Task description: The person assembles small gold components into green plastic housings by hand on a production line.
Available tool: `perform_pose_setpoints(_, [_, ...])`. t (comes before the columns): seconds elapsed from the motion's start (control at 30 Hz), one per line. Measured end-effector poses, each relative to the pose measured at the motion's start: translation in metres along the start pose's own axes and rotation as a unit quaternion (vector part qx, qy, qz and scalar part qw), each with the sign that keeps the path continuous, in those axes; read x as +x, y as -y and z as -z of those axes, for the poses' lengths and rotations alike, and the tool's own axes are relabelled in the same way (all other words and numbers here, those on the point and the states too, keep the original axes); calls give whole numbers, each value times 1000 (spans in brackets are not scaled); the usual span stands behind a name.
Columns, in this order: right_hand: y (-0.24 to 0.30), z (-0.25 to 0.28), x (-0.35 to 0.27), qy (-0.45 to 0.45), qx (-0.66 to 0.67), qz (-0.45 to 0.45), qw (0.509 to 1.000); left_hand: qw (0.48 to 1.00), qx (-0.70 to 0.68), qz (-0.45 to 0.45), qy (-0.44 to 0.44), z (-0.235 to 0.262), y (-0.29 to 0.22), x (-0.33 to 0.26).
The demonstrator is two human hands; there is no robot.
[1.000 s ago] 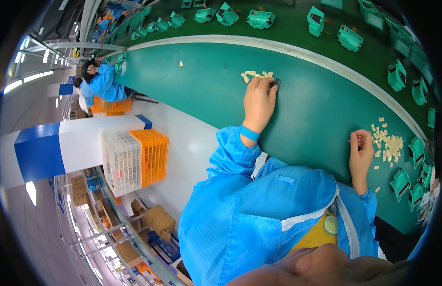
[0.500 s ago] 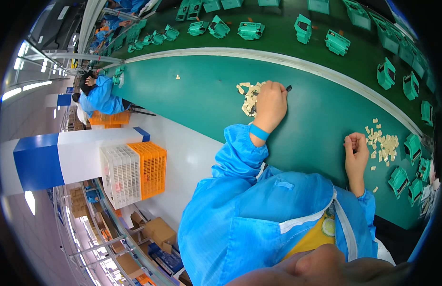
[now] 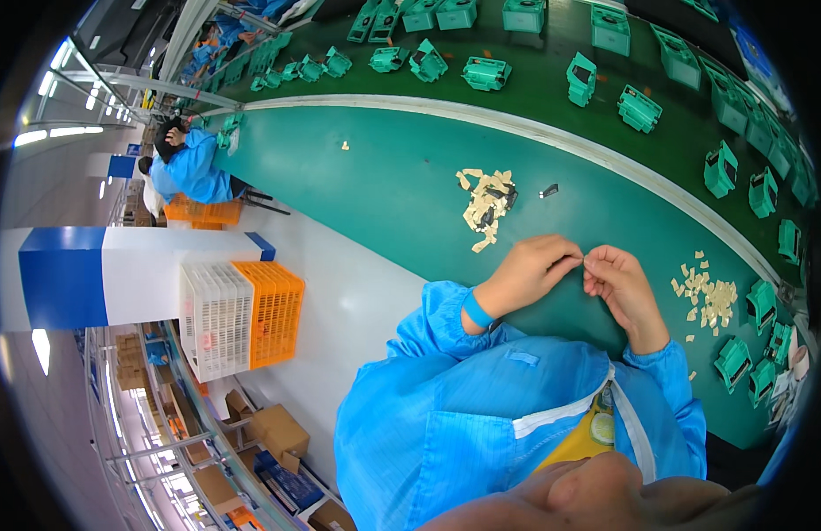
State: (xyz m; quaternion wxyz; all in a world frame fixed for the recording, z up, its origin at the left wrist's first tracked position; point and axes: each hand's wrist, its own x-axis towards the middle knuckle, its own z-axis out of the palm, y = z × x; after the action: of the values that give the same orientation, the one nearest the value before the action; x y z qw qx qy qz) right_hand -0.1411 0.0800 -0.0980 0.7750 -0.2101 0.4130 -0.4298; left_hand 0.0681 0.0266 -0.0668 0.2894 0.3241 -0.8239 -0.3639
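My left hand and my right hand meet above the green tabletop, fingertips pinched against each other. Whatever lies between those fingers is too small to make out. Beyond my left hand is a pile of small cream-coloured pieces with some black pieces mixed in. A single black piece lies apart, just right of that pile. To the right of my right hand spreads a second heap of cream pieces. A blue band circles my left wrist.
Several green plastic housings stand at the table's right end. Past a pale rail, more green housings sit on a dark green belt. At left are white and orange crates and a person in blue.
My left hand has come back from the cream pile toward me and met my right hand, which moved left. The black piece near my left fingers now lies on the table.
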Motion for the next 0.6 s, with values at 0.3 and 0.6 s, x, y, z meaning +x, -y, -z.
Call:
perform_pose_setpoints(0.3, [1, -25, -7, -62, -114, 118, 985, 943, -257, 211, -11, -4, -7, 0])
perform_pose_setpoints(0.6, [-8, -10, -19, -89, -156, 123, 976, 966, -209, 151, 5, -17, -8, 5])
